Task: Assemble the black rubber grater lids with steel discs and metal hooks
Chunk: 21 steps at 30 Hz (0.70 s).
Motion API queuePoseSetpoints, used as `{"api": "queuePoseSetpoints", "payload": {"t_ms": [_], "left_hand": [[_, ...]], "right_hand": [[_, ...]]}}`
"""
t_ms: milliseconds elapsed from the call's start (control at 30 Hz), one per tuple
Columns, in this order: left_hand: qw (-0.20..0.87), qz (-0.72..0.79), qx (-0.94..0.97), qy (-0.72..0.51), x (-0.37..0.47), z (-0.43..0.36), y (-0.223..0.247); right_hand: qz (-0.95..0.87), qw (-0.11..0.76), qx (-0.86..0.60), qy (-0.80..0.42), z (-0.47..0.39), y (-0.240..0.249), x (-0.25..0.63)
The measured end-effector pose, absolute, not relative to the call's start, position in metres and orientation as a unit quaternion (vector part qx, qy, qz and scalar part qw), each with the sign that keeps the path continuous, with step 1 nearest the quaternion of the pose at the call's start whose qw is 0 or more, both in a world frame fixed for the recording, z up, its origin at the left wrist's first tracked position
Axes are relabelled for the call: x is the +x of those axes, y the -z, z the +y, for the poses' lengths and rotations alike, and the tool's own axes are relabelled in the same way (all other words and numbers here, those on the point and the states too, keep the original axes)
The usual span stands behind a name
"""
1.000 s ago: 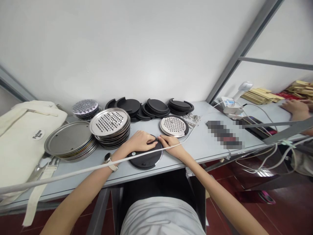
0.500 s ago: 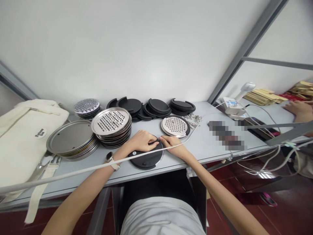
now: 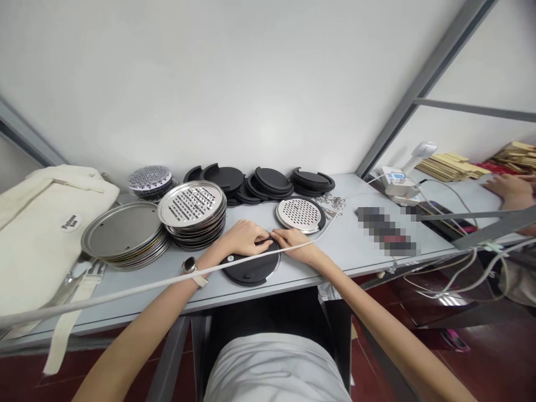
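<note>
At the far left a cream canvas bag (image 3: 42, 223) is seen lying on the grey tabletop (image 3: 355, 245), its left part cut off by the frame edge and one strap hung over the near edge. Just right of it a stack of plain steel discs (image 3: 121, 230) is set, and beside that a stack of slotted steel grater discs (image 3: 191, 205); behind these a smaller stack of perforated discs (image 3: 148, 178) is partly hidden. Along the far wall several black round lids (image 3: 268, 181) are piled, overlapping so that their number cannot be told. A white cord (image 3: 125, 290) is stretched across the view from the lower left towards the middle, crossing the left wrist, where a watch (image 3: 190, 266) is worn. Near the middle, close to the near edge, a black round disc with a metal rim (image 3: 251, 268) lies flat on the tabletop. The left hand (image 3: 240, 239) is laid on its far edge, fingers curled in a narrow grip on something too small to be made out; the right hand (image 3: 295, 241) meets it there, fingertips pinched on the same spot, and what is pinched is hidden between the fingers. Just beyond, a perforated steel disc seated in a black lid (image 3: 299, 213) is placed. Farther right a blurred patch covers some object, and cables (image 3: 460, 268) are draped off the edge. At the far right another person's hand (image 3: 508, 187) is partly cut off.
</note>
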<state>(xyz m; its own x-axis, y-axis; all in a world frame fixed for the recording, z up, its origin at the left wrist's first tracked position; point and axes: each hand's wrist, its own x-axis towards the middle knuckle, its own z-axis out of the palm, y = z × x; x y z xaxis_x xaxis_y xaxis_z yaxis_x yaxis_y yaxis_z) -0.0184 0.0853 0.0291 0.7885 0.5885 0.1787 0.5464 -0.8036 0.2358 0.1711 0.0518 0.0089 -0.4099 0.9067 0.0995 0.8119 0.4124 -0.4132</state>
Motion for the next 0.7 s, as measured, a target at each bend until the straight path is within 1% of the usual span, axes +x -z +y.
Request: {"api": "queuePoseSetpoints", "payload": {"t_ms": [200, 400, 700], "left_hand": [[0.075, 0.294, 0.946, -0.115, -0.0187, 0.0869, -0.0272], [0.086, 0.293, 0.944, -0.123, -0.0189, 0.0868, -0.0272], [0.082, 0.299, 0.943, -0.123, -0.0183, 0.0851, -0.0288]], "right_hand": [[-0.825, 0.154, -0.530, -0.116, 0.0494, -0.0021, 0.1720], [-0.827, 0.154, -0.526, -0.121, 0.0466, -0.0048, 0.1718], [-0.831, 0.116, -0.540, -0.068, 0.0442, -0.0076, 0.1679]]}}
